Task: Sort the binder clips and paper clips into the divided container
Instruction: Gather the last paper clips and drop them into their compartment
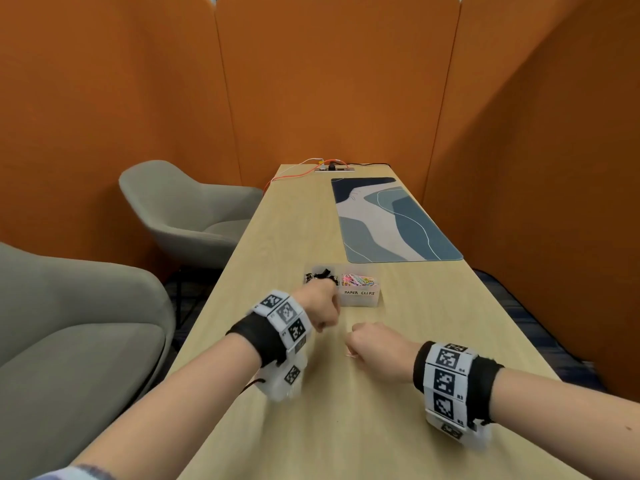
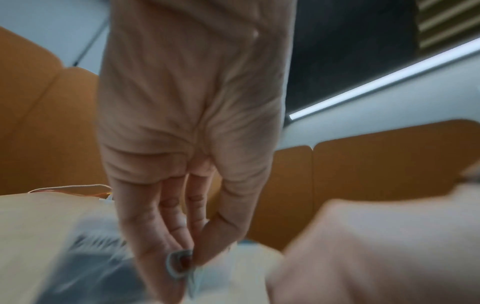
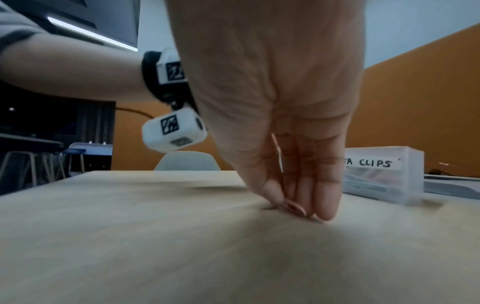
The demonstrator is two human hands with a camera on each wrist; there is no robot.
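The right hand (image 3: 291, 144) presses thumb and fingertips together on the pale wooden table (image 1: 398, 427), just in front of the clear divided plastic container (image 1: 360, 296), pinching at a pink paper clip (image 1: 352, 355); sliding a nail under it should help. The left hand (image 2: 187, 144) pinches one light-blue paper clip (image 2: 179, 265) beside the container. One container, two compartments: black binder clips (image 1: 322, 274) and coloured paper clips (image 1: 357, 280), too tangled to count.
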